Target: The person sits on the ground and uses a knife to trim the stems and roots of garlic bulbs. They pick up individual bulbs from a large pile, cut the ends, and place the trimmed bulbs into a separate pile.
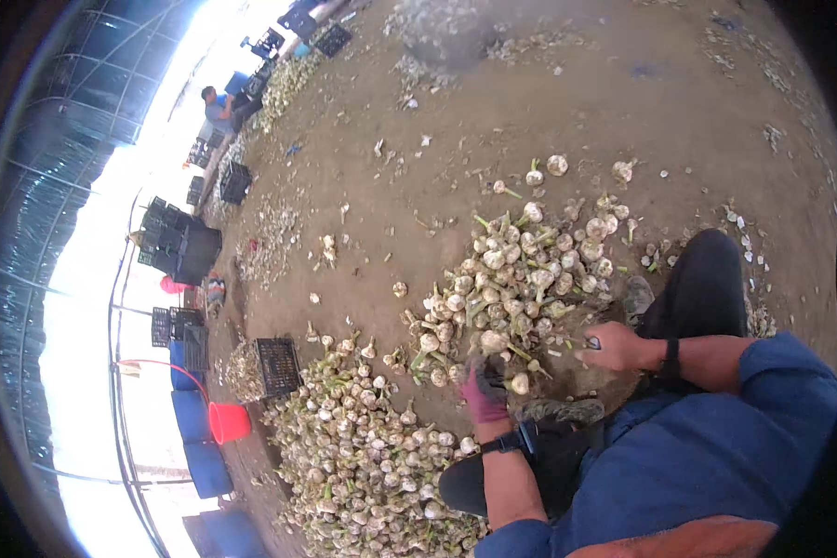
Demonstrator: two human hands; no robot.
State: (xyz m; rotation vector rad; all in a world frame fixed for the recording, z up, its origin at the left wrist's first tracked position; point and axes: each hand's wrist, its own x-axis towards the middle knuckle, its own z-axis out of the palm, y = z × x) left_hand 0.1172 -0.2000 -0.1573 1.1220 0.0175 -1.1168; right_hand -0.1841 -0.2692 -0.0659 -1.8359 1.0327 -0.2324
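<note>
My left hand (484,392), in a pink glove with dark fingers, is closed at the near edge of a heap of garlic (516,279). A pale garlic bulb (494,342) sits at its fingertips, its green stem pointing right. Another bulb (519,383) lies just right of the glove. My right hand (618,346), bare, is closed to the right of the stem. Something small and dark shows at its fingers, too small to name. Both wrists wear dark bands.
A bigger garlic pile (363,465) spreads at the lower left, beside a black crate (277,366). A red bucket (229,422) and blue bins (206,468) stand along the left. Farther off, a person (219,110) sits near crates. Peelings litter the dirt floor (344,167).
</note>
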